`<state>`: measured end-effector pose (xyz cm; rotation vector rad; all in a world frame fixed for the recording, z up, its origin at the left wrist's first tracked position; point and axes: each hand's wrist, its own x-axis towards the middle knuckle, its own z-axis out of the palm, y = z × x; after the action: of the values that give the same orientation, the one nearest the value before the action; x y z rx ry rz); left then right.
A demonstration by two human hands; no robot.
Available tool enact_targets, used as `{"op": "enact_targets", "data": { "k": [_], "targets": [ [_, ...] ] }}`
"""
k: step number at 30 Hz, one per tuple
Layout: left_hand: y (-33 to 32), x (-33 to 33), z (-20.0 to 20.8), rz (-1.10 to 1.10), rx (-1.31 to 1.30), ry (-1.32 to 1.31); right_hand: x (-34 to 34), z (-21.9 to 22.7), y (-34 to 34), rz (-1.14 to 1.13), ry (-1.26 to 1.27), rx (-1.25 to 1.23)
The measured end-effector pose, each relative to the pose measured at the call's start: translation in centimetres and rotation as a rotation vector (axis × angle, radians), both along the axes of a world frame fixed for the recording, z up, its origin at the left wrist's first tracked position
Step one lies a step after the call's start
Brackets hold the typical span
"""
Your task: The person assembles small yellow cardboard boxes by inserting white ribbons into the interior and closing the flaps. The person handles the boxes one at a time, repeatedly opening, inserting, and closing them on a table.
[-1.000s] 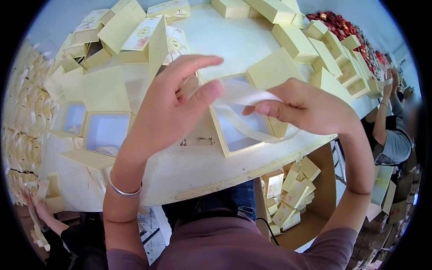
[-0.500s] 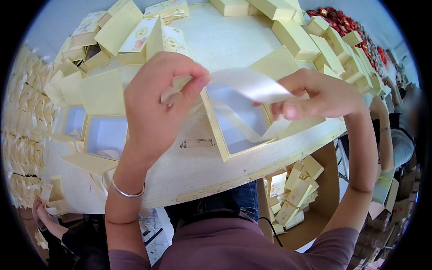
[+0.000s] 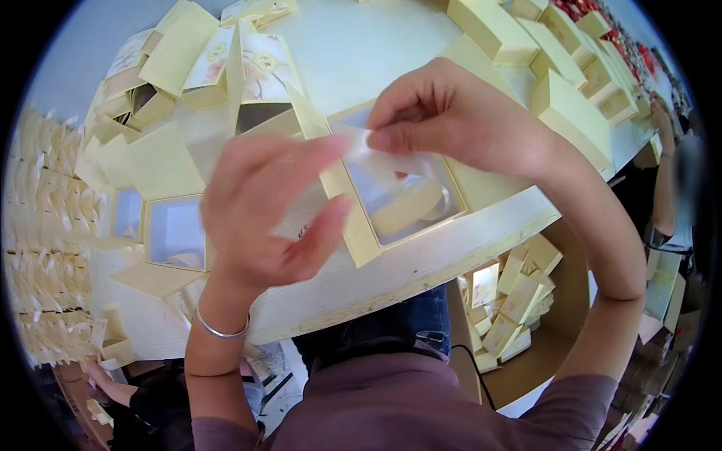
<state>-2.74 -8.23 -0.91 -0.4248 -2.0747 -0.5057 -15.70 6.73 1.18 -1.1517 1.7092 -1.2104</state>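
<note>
An open cream box (image 3: 352,218) with a pale lilac inside lies before me at the table's front edge. Over it my right hand (image 3: 462,120) pinches a white satin ribbon (image 3: 357,143) between thumb and fingers. More ribbon (image 3: 410,210) loops down inside the box. My left hand (image 3: 271,214), smeared by motion, is just left of the box with its thumb and fingers apart. Its fingertips are near the ribbon's end; whether they touch it cannot be made out. The hand hides part of the table behind it.
Another open cream box (image 3: 177,233) is at the left, with stacked boxes (image 3: 207,68) behind it and more (image 3: 496,34) at the far right. Below the table edge, a carton (image 3: 568,334) holds small boxes. Other people's arms (image 3: 113,387) show at both sides.
My right hand has moved left and up over the box with the ribbon. My left hand has let go of the ribbon, dropped lower and spread its fingers. The view has shifted slightly.
</note>
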Motion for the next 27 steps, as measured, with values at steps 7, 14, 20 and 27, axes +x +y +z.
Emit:
{"op": "enact_targets", "data": {
  "k": [7, 14, 20, 27],
  "targets": [
    [-2.2, 3.7, -5.8, 0.047, 0.244, -0.540, 2.3, -4.2, 0.9, 0.249, 0.826, 0.123],
    [-1.2, 3.9, -8.0, 0.040, -0.064, -0.699, 1.7, -6.1, 1.3, 0.179, 0.872, 0.039],
    [-1.4, 4.2, -8.4, 0.073, 0.122, -0.798, 1.6, -6.4, 1.2, 0.191, 0.843, -0.021],
    [-1.5, 4.5, -8.3, 0.143, 0.129, -0.896, 1.7, -6.0, 1.3, 0.206, 0.853, 0.006]
  ]
}}
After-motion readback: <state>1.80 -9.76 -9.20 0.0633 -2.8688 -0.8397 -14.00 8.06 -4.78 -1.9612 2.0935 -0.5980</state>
